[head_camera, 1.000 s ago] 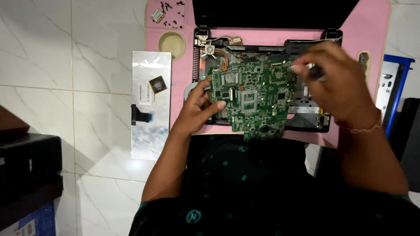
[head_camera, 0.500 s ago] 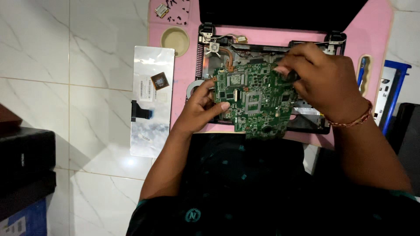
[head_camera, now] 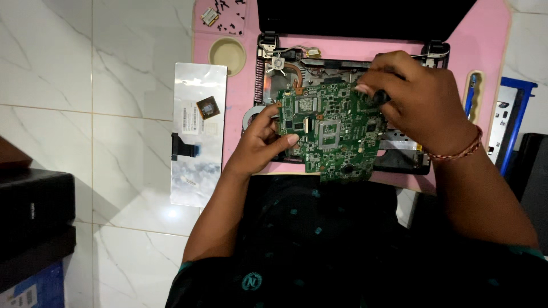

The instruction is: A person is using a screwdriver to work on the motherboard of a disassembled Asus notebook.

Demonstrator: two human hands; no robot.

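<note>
A green laptop motherboard [head_camera: 334, 131] lies over the opened black laptop base [head_camera: 405, 157] on a pink mat [head_camera: 491, 45]. My left hand [head_camera: 264, 140] pinches the board's left edge, thumb on top. At the board's upper right corner my right hand [head_camera: 414, 100] is closed over a small dark part; I cannot make out what it is. The laptop's black lid [head_camera: 365, 17] stands open at the back. Behind the board a fan and copper heat pipe [head_camera: 288, 68] show in the base.
A silver keyboard plate [head_camera: 197, 134] with a small chip [head_camera: 208, 106] and a black ribbon cable lies left on the white marble floor. A round dish [head_camera: 227, 54], loose screws and a small card [head_camera: 210, 16] sit on the mat. Blue tool [head_camera: 471, 91] right. Black boxes [head_camera: 34, 217] at left.
My right hand has slid left along the board's top right corner. The left hand keeps its grip on the left edge. The view has shifted slightly.
</note>
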